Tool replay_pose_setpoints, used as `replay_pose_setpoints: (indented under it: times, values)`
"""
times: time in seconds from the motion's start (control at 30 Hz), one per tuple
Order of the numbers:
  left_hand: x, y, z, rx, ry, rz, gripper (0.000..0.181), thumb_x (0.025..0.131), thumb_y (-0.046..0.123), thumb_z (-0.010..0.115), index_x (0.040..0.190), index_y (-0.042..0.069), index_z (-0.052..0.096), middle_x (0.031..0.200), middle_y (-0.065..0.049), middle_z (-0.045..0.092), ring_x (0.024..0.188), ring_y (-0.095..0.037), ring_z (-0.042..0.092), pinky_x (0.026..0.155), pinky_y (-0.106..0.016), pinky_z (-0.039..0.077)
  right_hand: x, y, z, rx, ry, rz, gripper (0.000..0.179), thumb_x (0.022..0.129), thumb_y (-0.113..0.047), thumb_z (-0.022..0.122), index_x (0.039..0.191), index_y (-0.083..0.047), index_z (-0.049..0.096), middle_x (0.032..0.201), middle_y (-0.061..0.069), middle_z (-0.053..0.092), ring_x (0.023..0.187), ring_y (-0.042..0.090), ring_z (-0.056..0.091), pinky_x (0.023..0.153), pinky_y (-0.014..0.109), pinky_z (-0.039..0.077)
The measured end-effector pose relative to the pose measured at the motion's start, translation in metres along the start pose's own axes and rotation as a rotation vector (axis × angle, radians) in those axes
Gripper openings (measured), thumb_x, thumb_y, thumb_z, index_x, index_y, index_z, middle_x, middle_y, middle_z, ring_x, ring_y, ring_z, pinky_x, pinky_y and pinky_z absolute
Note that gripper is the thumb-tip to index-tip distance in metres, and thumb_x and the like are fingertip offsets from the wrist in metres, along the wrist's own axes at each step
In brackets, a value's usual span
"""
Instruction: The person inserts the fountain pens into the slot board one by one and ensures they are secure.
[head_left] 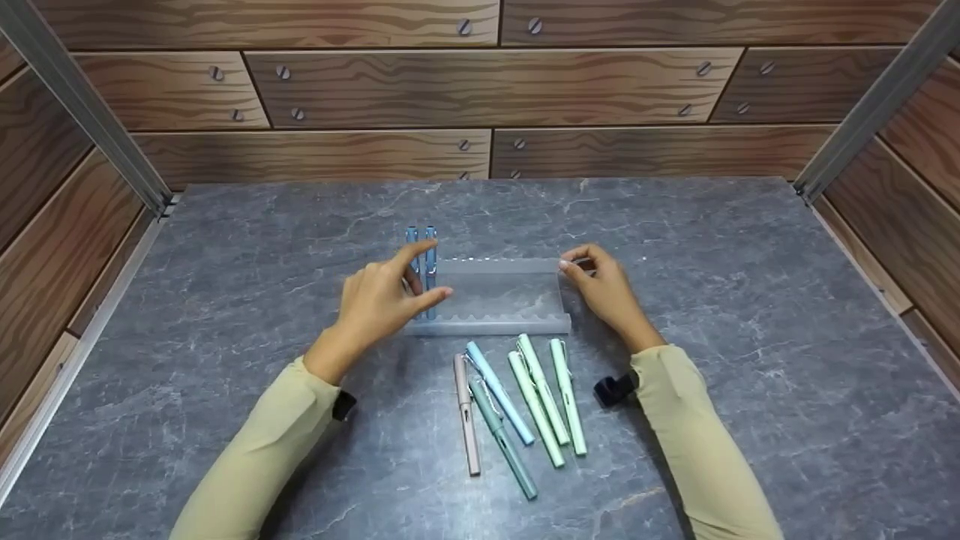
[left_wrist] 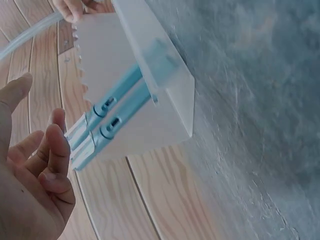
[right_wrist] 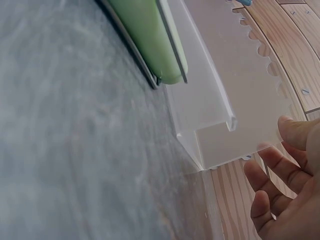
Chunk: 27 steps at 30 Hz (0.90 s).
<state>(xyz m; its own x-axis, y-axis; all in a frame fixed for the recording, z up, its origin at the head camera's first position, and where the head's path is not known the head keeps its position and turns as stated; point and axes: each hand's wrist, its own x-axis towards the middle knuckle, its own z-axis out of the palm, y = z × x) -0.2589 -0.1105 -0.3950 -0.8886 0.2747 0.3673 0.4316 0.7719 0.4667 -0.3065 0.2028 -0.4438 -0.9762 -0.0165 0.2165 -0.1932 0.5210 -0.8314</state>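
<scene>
A clear plastic pen rack [head_left: 502, 294] with scalloped edges stands on the table in the head view. Two blue fountain pens [left_wrist: 122, 107] lie side by side in its left-end notches, caps toward the back. My left hand [head_left: 379, 300] is beside these pens, thumb and index finger spread apart with nothing between them. At the rack's back right corner, my right hand [head_left: 604, 289] pinches the edge between thumb and fingers. The right wrist view shows that thumb [right_wrist: 295, 132] on the rack's upper edge, the other fingers loosely bent.
In front of the rack lie several loose pens: a brownish-pink pen [head_left: 466, 416], a dark green pen [head_left: 504, 442], a light blue pen [head_left: 501, 394] and light green pens [head_left: 568, 397]. Wood-patterned panels [head_left: 480, 86] enclose the grey marbled table [head_left: 225, 285] at the back and sides.
</scene>
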Motion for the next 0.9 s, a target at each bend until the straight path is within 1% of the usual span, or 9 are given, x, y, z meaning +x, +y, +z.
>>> replay_pose_setpoints:
  times: [0.13, 0.2, 0.33, 0.43, 0.5, 0.67, 0.77, 0.9]
  values:
    - [-0.005, 0.007, 0.002, -0.011, -0.029, 0.002, 0.064, 0.081, 0.050, 0.072, 0.136, 0.022, 0.054, 0.072, 0.004, 0.068, 0.046, -0.007, 0.036, 0.042, -0.021, 0.023, 0.000, 0.000, 0.000, 0.002, -0.001, 0.005, 0.020, 0.093, -0.013, 0.063, 0.105, 0.003, 0.061, 0.108, 0.022, 0.065, 0.100, 0.033, 0.061, 0.080, 0.026, 0.042]
    - [-0.008, 0.009, 0.003, -0.019, -0.044, 0.002, 0.065, 0.081, 0.051, 0.072, 0.135, 0.021, 0.054, 0.071, 0.005, 0.068, 0.046, -0.007, 0.036, 0.042, -0.021, 0.024, -0.001, 0.001, 0.000, 0.003, 0.000, 0.005, 0.020, 0.093, -0.013, 0.063, 0.105, 0.003, 0.061, 0.107, 0.021, 0.065, 0.101, 0.033, 0.061, 0.080, 0.025, 0.042]
    - [-0.012, 0.015, 0.005, -0.042, -0.102, 0.000, 0.065, 0.081, 0.052, 0.071, 0.135, 0.021, 0.054, 0.072, 0.006, 0.067, 0.047, -0.007, 0.039, 0.042, -0.021, 0.025, -0.001, 0.002, 0.001, 0.007, 0.007, 0.002, 0.020, 0.092, -0.012, 0.064, 0.104, 0.004, 0.061, 0.105, 0.021, 0.065, 0.100, 0.033, 0.061, 0.079, 0.024, 0.041]
    - [-0.015, 0.019, 0.007, -0.050, -0.145, -0.001, 0.064, 0.081, 0.054, 0.070, 0.135, 0.023, 0.054, 0.074, 0.008, 0.067, 0.046, -0.007, 0.038, 0.042, -0.022, 0.025, -0.001, 0.002, 0.001, 0.007, 0.009, 0.003, 0.019, 0.092, -0.011, 0.064, 0.104, 0.004, 0.062, 0.105, 0.021, 0.065, 0.099, 0.032, 0.061, 0.078, 0.023, 0.041]
    - [-0.017, 0.020, 0.008, -0.048, -0.163, 0.000, 0.064, 0.081, 0.056, 0.069, 0.134, 0.024, 0.055, 0.074, 0.009, 0.067, 0.046, -0.006, 0.036, 0.042, -0.022, 0.025, -0.001, 0.002, 0.001, 0.012, 0.008, 0.008, 0.019, 0.093, -0.012, 0.063, 0.104, 0.004, 0.062, 0.105, 0.021, 0.065, 0.097, 0.030, 0.060, 0.077, 0.021, 0.041]
    - [-0.022, 0.022, 0.013, -0.022, -0.193, 0.016, 0.064, 0.079, 0.060, 0.069, 0.129, 0.021, 0.058, 0.074, 0.007, 0.069, 0.046, -0.006, 0.033, 0.042, -0.021, 0.024, 0.000, 0.001, 0.001, 0.027, -0.003, 0.018, 0.021, 0.094, -0.015, 0.062, 0.105, 0.003, 0.062, 0.105, 0.020, 0.066, 0.091, 0.020, 0.060, 0.076, 0.017, 0.043]
    - [-0.026, 0.023, 0.015, 0.005, -0.215, 0.031, 0.066, 0.078, 0.063, 0.067, 0.128, 0.021, 0.059, 0.075, 0.006, 0.070, 0.046, -0.006, 0.036, 0.041, -0.021, 0.025, 0.000, 0.001, 0.001, 0.029, 0.001, 0.015, 0.022, 0.094, -0.015, 0.063, 0.105, 0.003, 0.062, 0.105, 0.020, 0.066, 0.091, 0.019, 0.060, 0.075, 0.016, 0.044]
    - [-0.031, 0.026, 0.017, 0.016, -0.262, 0.028, 0.069, 0.077, 0.066, 0.066, 0.128, 0.021, 0.058, 0.077, 0.004, 0.071, 0.048, -0.007, 0.044, 0.040, -0.021, 0.027, 0.000, 0.000, 0.000, 0.018, 0.005, 0.010, 0.020, 0.093, -0.013, 0.063, 0.104, 0.003, 0.062, 0.105, 0.020, 0.065, 0.096, 0.027, 0.061, 0.076, 0.018, 0.043]
